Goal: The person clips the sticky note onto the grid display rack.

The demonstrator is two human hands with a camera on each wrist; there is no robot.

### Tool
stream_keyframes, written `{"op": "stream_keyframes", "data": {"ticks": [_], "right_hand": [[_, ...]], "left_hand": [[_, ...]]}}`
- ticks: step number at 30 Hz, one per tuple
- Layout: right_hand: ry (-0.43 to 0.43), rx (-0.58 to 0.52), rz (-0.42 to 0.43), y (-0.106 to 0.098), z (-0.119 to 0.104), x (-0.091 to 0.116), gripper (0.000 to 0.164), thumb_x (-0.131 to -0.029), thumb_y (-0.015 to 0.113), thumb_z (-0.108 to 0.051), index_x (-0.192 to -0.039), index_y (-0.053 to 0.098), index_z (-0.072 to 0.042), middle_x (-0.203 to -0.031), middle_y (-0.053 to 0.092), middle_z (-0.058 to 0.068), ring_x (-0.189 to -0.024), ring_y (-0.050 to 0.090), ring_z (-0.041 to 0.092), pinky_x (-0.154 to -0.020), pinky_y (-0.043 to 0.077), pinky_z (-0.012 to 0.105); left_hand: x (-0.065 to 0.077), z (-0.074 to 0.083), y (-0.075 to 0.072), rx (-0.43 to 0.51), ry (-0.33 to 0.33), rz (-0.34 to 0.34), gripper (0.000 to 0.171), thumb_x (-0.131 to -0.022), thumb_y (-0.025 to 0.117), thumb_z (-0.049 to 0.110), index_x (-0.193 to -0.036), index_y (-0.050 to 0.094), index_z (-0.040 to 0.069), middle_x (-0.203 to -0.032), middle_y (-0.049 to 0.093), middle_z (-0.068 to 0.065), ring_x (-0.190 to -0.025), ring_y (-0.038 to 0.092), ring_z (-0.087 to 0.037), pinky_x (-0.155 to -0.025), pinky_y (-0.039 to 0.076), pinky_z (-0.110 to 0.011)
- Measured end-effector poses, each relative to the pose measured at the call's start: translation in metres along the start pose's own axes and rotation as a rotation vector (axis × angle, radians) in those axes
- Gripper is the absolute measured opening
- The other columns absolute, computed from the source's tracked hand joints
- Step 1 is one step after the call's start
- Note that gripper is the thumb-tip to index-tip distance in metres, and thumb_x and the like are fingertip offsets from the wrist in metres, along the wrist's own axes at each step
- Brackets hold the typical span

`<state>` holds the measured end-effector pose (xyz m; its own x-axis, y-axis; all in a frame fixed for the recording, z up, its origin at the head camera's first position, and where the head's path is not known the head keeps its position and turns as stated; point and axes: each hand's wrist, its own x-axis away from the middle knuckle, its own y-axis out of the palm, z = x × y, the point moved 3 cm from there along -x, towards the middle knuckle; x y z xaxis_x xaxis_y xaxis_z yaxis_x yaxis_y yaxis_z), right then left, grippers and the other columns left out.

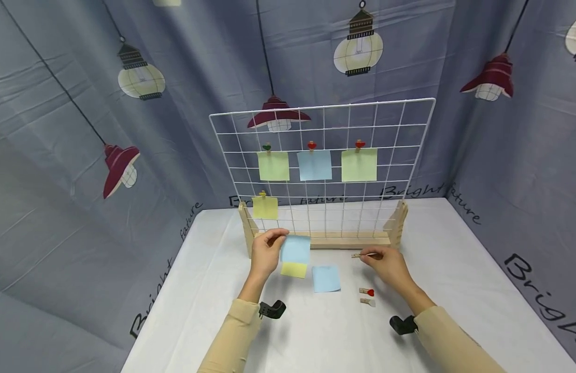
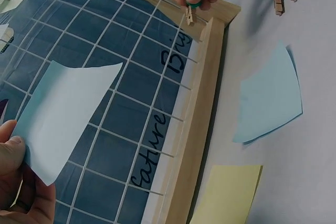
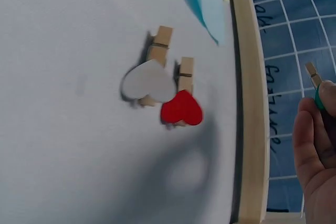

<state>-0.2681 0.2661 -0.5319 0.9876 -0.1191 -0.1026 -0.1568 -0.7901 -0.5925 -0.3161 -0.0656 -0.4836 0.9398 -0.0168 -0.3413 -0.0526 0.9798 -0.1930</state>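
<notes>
My left hand (image 1: 265,254) pinches a light blue sticky note (image 1: 296,249) by its upper left edge, holding it up before the lower part of a white wire grid (image 1: 323,197). Between thumb and fingers, my right hand (image 1: 386,264) grips a small wooden clothespin (image 3: 312,71) with a green heart, partly hidden by the thumb. Its wooden end points left in the head view. Below that hand, two clothespins lie on the table, one with a red heart (image 3: 182,108) and one with a white heart (image 3: 149,81).
The grid stands in a wooden base (image 1: 348,240). Clothespins hold two green notes (image 1: 273,166), a blue note (image 1: 314,166) and a yellow note (image 1: 265,208) on it. Blue notes (image 1: 326,280) and yellow notes (image 1: 293,270) lie on the white table. Patterned curtains (image 1: 185,129) surround it.
</notes>
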Motion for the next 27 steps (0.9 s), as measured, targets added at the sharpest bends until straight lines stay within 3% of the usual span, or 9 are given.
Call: {"op": "stream_keyframes", "data": {"ticks": [11, 19, 27], "right_hand": [[-0.063, -0.003, -0.025, -0.001, -0.021, -0.010, 0.012, -0.094, 0.075, -0.010, -0.105, 0.079, -0.010, -0.108, 0.076, 0.013, -0.094, 0.070, 0.024, -0.068, 0.054, 0.025], [-0.114, -0.023, -0.014, -0.013, -0.038, -0.018, 0.013, -0.094, 0.073, -0.004, -0.106, 0.078, -0.005, -0.109, 0.076, 0.016, -0.092, 0.068, 0.020, -0.069, 0.054, 0.020], [-0.109, -0.035, -0.005, -0.013, -0.053, -0.020, 0.017, -0.094, 0.072, -0.003, -0.110, 0.078, -0.003, -0.110, 0.077, 0.018, -0.094, 0.068, 0.020, -0.070, 0.053, 0.018]], "left_hand": [[0.005, -0.002, -0.002, -0.030, -0.013, 0.015, 0.016, -0.097, 0.067, 0.000, -0.102, 0.080, 0.009, -0.106, 0.077, -0.009, -0.089, 0.067, -0.013, -0.074, 0.054, -0.021], [-0.001, 0.003, -0.005, -0.029, -0.017, 0.017, 0.018, -0.097, 0.068, 0.001, -0.106, 0.080, 0.012, -0.108, 0.077, -0.009, -0.091, 0.067, -0.018, -0.074, 0.053, -0.020], [-0.001, 0.001, -0.008, -0.032, -0.022, 0.023, 0.018, -0.097, 0.068, 0.002, -0.106, 0.080, 0.012, -0.107, 0.078, -0.007, -0.090, 0.067, -0.013, -0.075, 0.054, -0.021]]}}
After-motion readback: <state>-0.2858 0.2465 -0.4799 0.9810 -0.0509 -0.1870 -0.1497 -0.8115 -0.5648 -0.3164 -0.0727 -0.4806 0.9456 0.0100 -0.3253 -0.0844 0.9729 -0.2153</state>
